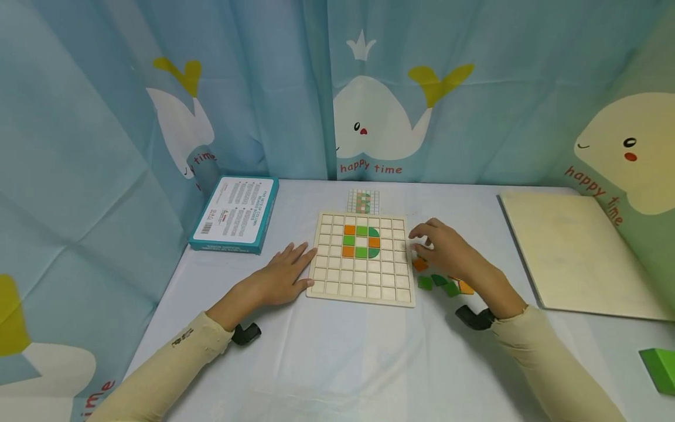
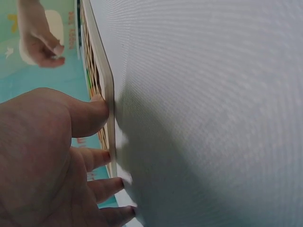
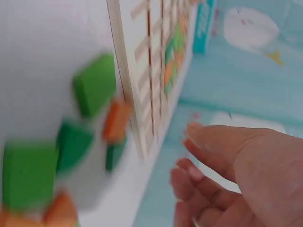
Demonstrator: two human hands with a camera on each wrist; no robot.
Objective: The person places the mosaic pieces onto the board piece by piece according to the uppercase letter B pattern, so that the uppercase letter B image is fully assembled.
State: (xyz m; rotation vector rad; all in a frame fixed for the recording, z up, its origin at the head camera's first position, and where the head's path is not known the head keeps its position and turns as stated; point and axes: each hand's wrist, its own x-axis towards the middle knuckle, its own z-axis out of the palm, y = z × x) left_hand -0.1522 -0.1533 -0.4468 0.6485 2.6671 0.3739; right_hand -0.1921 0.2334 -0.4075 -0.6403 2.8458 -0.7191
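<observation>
A wooden grid board lies on the white table. Near its top middle, orange, green and dark green tiles form a ring-like shape around one bare cell. My left hand rests at the board's left edge, fingers spread; thumb and fingertips touch that edge in the left wrist view. Just past the right edge, my right hand hovers with bent fingers, thumb and forefinger apart and nothing showing between them. Below it lie several loose tiles, among them an orange tile and a light green tile.
A small printed pattern card lies behind the board. The teal and white box sits at the back left. A large pale panel lies on the right, with a green block nearer the front. Whale-print curtains enclose the table.
</observation>
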